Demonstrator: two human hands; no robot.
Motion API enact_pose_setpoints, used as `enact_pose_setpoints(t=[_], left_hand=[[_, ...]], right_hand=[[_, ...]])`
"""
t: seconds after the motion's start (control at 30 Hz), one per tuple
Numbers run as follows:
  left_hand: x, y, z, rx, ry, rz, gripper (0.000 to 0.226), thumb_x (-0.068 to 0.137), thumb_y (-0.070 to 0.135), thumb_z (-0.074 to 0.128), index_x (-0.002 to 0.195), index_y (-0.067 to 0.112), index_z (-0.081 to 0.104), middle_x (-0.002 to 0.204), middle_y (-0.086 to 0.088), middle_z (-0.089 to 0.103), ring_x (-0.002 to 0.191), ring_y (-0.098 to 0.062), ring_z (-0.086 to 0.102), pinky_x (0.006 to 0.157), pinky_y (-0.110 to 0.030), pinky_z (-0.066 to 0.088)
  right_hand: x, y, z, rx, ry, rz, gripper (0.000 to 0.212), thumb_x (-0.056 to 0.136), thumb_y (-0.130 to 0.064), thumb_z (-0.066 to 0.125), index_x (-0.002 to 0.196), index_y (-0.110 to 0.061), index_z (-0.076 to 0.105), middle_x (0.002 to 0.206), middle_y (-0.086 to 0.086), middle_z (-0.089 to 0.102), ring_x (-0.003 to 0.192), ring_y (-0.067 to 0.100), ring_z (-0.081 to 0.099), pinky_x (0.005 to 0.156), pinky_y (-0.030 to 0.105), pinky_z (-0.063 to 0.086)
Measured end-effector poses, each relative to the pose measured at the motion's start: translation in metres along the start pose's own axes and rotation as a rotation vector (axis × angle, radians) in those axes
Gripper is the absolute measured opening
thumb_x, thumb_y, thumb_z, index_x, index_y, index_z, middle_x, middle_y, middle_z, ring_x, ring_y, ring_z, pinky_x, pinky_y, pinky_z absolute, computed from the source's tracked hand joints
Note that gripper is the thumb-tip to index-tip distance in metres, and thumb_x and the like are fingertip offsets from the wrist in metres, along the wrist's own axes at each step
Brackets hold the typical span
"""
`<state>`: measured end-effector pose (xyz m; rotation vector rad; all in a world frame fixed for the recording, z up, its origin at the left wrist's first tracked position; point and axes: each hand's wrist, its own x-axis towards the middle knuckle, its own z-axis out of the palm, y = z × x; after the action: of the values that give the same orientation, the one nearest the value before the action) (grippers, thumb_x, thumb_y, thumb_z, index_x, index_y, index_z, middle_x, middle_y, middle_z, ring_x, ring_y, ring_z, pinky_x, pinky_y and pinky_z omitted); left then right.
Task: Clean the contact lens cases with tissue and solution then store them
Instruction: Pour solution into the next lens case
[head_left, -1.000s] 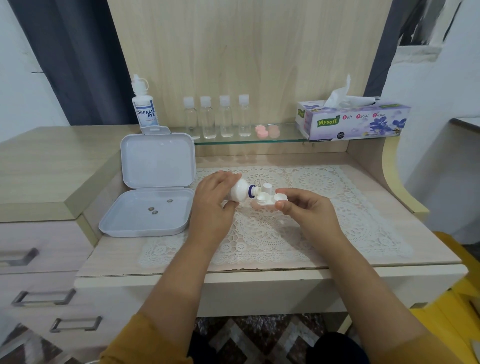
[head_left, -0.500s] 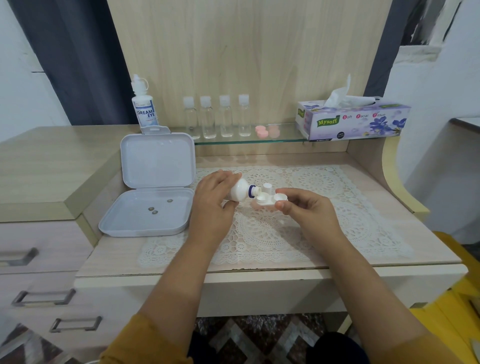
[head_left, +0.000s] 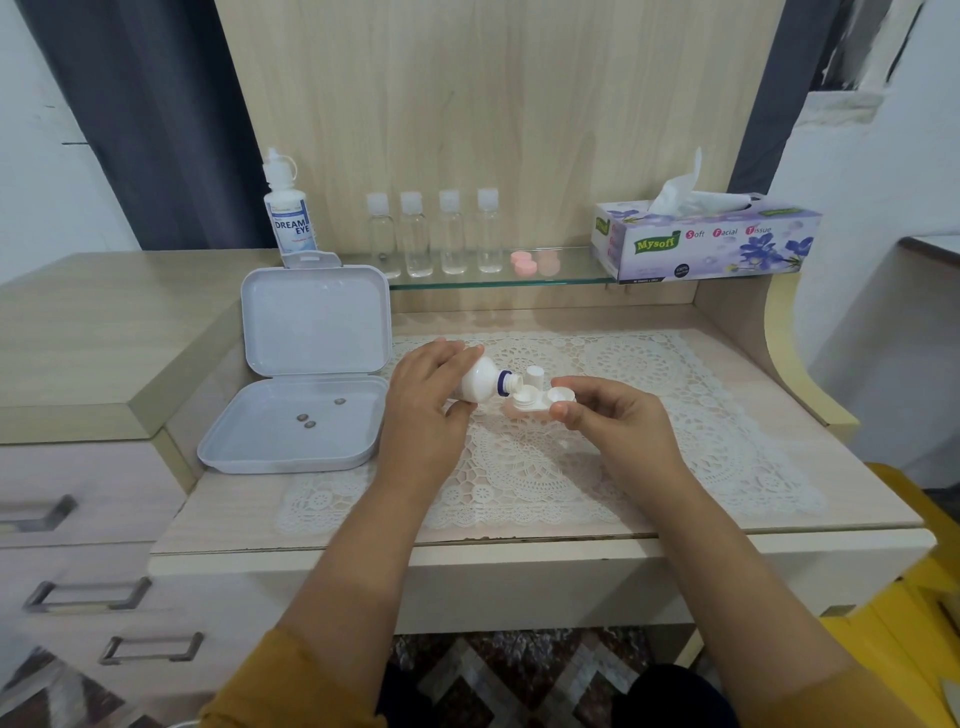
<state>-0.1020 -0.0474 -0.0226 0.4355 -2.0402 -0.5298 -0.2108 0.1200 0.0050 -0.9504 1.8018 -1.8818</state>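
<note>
change: nothing shifting over the last second, pouring apparently continuing | left hand gripping tilted small bottle, nozzle over lens case | right hand pinching case above lace mat | room: open box crowding left, bench freer rightward, front edge near

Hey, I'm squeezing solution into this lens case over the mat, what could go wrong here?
1. The bottle in your left hand is tipped nearly flat, nozzle at one well of the case; a hard squeeze could overflow onto the lace mat.
2. Your right hand only pinches the case at one end, so it may tilt and spill.
3. The loose cap just behind could get knocked over.
</note>
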Motion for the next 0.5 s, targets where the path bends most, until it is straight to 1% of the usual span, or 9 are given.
enact_pose_setpoints(t=[0.23,0.37,0.5], left_hand=[[0.0001,0.0008,-0.0005,0.011,0.002,0.010,0.056,0.072,-0.011,0.070,0.120,0.016,0.065,0.124,-0.002,0.059,0.123,-0.020,0.045,0.103,-0.028,0.030],[-0.0001,0.0010,-0.0003,0.017,0.001,0.007,0.056,0.072,-0.011,0.070,0.121,0.016,0.065,0.124,-0.002,0.059,0.123,-0.021,0.045,0.103,-0.028,0.030],[0.0000,0.0017,-0.0005,0.014,-0.007,-0.006,0.056,0.072,-0.009,0.071,0.122,0.017,0.064,0.125,-0.001,0.059,0.123,-0.019,0.045,0.104,-0.026,0.029]], right_hand=[[-0.0002,-0.0009,0.0005,0.000,0.000,-0.005,0.021,0.082,-0.010,0.073,0.097,-0.025,0.073,0.090,-0.001,0.075,0.085,0.004,0.067,0.077,0.012,0.052],[0.0002,-0.0002,0.0002,-0.003,0.003,0.000,0.021,0.082,-0.010,0.073,0.100,-0.022,0.074,0.091,0.000,0.075,0.087,0.007,0.068,0.078,0.013,0.052],[-0.0003,-0.0007,0.0002,0.002,0.004,0.003,0.021,0.082,-0.010,0.073,0.098,-0.024,0.074,0.091,0.000,0.075,0.087,0.007,0.068,0.079,0.013,0.053]])
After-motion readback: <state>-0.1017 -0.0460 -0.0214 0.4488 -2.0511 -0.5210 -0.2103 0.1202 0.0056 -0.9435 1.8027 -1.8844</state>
